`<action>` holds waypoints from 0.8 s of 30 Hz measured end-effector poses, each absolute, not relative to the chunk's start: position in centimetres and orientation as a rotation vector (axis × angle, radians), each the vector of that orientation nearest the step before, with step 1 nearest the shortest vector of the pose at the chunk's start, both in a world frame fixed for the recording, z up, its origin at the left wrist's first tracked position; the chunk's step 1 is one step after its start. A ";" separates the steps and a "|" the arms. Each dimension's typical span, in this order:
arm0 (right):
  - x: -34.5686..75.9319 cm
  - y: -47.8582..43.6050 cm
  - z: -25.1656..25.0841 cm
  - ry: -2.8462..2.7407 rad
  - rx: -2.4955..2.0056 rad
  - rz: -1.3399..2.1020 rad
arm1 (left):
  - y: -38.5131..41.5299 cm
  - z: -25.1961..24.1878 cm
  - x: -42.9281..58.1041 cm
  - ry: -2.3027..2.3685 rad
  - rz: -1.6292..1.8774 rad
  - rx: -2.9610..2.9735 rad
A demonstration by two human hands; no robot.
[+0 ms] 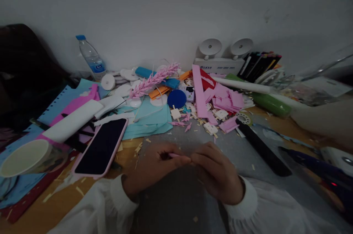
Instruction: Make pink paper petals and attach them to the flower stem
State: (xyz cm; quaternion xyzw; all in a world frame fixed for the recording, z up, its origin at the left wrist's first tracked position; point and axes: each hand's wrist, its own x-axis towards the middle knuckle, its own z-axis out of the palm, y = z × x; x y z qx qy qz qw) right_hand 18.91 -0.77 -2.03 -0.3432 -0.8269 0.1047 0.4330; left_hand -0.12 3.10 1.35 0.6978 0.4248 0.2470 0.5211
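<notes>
Low over the grey mat [176, 204], my two hands meet at their fingertips. A small pink piece [173, 155], perhaps paper, is pinched between the thumb and fingers of my left hand [161, 164]. The fingers of my right hand [216, 171] are curled and closed against the left fingertips; what they hold is hidden and blurred. Just beyond the hands lie small pink twisted pieces [188, 127] and white square tags on sticks [210, 128]. Further back rests a pink braided paper strand [156, 80], near a dark blue disc [177, 99].
A phone [100, 149] and a clear cup [27, 158] are on the left, a water bottle [92, 57] behind. Pink paper pieces [228, 98], a long black object [261, 147] and a dark tool with a red light [317, 168] lie right. A person's arm [325, 120] reaches in there.
</notes>
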 end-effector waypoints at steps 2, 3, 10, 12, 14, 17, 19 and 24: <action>18.7 -0.9 -1.6 -1.994 -0.892 0.383 | 3.1 1.3 -0.2 1.010 0.634 1.657; 18.6 -0.9 -1.3 -1.956 -0.918 0.455 | 3.2 1.2 -0.1 0.999 0.660 1.660; 17.9 -1.0 -0.9 -1.682 -1.121 1.026 | 2.8 0.7 0.1 0.861 0.964 1.805; 17.7 -0.9 -1.2 -1.567 -1.156 1.216 | 2.8 0.7 0.1 0.820 1.001 1.868; 17.5 -0.9 -1.5 -1.422 -1.159 1.398 | 2.8 0.6 0.0 0.785 1.003 1.930; 17.3 -0.9 -1.8 -1.137 -1.066 1.651 | 2.9 0.5 -0.1 0.729 1.005 2.015; 17.1 -0.9 -1.9 -0.976 -0.970 1.790 | 2.9 0.4 -0.2 0.693 1.027 2.067; 17.1 -0.9 -1.7 -0.792 -0.857 2.029 | 2.8 0.5 -0.2 0.657 1.017 2.136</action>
